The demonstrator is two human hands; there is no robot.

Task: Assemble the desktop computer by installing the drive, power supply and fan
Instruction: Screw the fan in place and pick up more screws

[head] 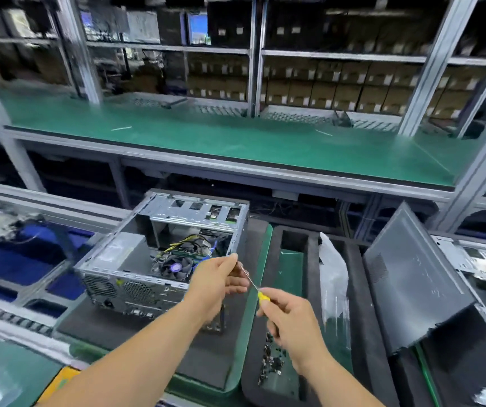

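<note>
Just below the middle of the frame the person's two hands meet over the front edge of an open computer case [159, 254]. The right hand [290, 318] has its fingers curled round the yellow handle of a screwdriver [253, 284], whose thin metal shaft slants up and to the left. The left hand [216, 284] pinches the tip end of that shaft between thumb and fingertips; whether a screw sits there is too small to tell.

The case lies on its side on a dark foam pad [109, 324] on the green desk [241, 333], left of centre. Inside it show a round cooler fan [176, 267], yellow and black cables and a metal drive cage [197, 210] at the top.

Below the right hand, a heap of small dark screws [271, 362] lies in a black tray [365, 333]. A dark side panel [412, 274] leans at the right.
</note>
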